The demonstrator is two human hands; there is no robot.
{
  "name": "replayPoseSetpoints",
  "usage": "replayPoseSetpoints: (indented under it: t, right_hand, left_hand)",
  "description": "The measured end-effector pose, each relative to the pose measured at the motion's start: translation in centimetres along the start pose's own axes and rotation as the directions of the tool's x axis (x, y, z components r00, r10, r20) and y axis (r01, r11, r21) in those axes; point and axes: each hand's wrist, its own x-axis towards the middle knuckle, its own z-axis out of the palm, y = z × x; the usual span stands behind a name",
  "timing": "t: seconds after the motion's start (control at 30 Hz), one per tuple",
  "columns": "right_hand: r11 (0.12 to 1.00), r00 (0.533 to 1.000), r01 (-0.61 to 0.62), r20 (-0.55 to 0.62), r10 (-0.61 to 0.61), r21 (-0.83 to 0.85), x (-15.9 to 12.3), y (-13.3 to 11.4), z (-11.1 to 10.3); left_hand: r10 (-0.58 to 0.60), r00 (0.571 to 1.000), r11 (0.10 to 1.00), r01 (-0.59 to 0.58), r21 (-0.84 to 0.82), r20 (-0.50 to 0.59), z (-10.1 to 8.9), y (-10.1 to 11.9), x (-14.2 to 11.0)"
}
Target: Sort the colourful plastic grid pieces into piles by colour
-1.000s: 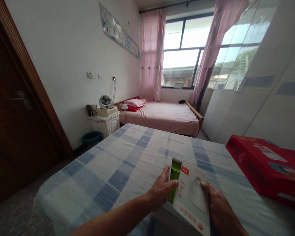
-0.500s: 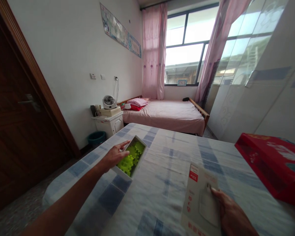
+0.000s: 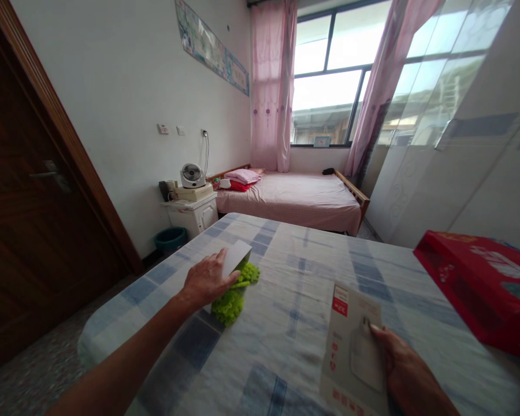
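While the left hand (image 3: 208, 277) tips the tray (image 3: 238, 257) up on its side, the right hand (image 3: 405, 361) holds the cover (image 3: 357, 346) well apart from it. The left hand is partly closed, its fingers bent over the tray's white outside and its thumb stretched out on the side toward the green pieces (image 3: 229, 306). The tray is near the far left corner of the checked cloth (image 3: 286, 271), its open side turned to the right, and it leans over the cloth. The green pieces, bumpy-edged, sit at the open side in two clumps, one toward the far edge of the cloth and one nearer; how many there are cannot be told.

The right hand is closed on the right side of the cover, with the thumb on the printed face and the other fingers mostly hidden. The cover is pale, with a red patch at its far left corner and a drawing of a bulb. It is over the near part of the cloth; whether it touches the cloth cannot be told.

A red package (image 3: 481, 289) lies at the right side of the cloth, reaching its far edge. Beyond that far edge stands a pink bed (image 3: 294, 199); past the far left corner are a white cabinet (image 3: 197, 216), a fan (image 3: 192, 175) on top, and a bin (image 3: 171, 240).
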Motion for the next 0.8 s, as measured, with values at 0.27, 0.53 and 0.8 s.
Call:
replayPoseSetpoints:
  t: [0.27, 0.53, 0.8]
  right_hand:
    - [0.988, 0.997, 0.069, -0.031, -0.074, -0.135, -0.8, -0.1, 0.5]
    - [0.986, 0.995, 0.085, -0.033, -0.091, -0.143, -1.1, -0.4, 0.9]
    - [0.986, 0.990, 0.132, -0.036, -0.136, -0.106, -1.2, -0.5, 1.2]
  left_hand:
    - [0.161, 0.969, 0.847, -0.038, -0.530, 0.188, -1.9, -1.9, -1.8]
    - [0.122, 0.985, 0.697, 0.001, -0.717, 0.120, 0.0, -1.3, -3.6]
    - [0.137, 0.975, 0.956, -0.176, -0.233, -0.172, 1.1, -0.6, -4.7]
